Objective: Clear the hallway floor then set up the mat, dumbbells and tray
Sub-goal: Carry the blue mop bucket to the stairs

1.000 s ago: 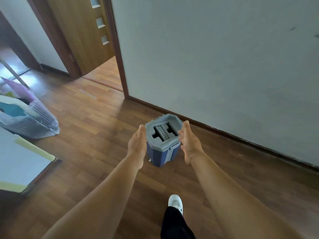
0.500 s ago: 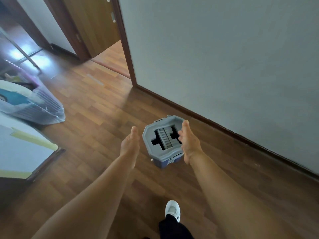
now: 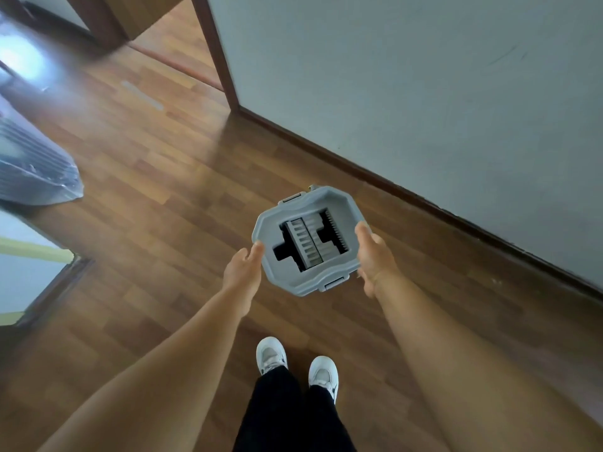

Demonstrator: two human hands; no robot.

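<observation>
A small blue mop bucket with a grey slotted lid (image 3: pixel 311 203) hangs above the wooden hallway floor (image 3: pixel 156 197), seen from straight above. My left hand (image 3: pixel 243 272) grips its left rim, thumb on the lid's edge. On the opposite rim my right hand (image 3: pixel 373 259) holds it, thumb on top and fingers down the side. The blue body is hidden under the lid. No mat, dumbbells or tray are in view.
A grey wall with a dark skirting board (image 3: pixel 424 203) runs along the right. A doorway (image 3: pixel 169 44) opens at the top left. A plastic-wrapped bundle (image 3: pixel 42 177) and a white panel with green edging (image 3: pixel 29 265) lie at the left. My white shoes (image 3: pixel 270 353) stand below.
The bucket has come up off the floor toward the camera, held between both hands. My left hand briefly left the bucket, then closed on its rim. The view tilted downward.
</observation>
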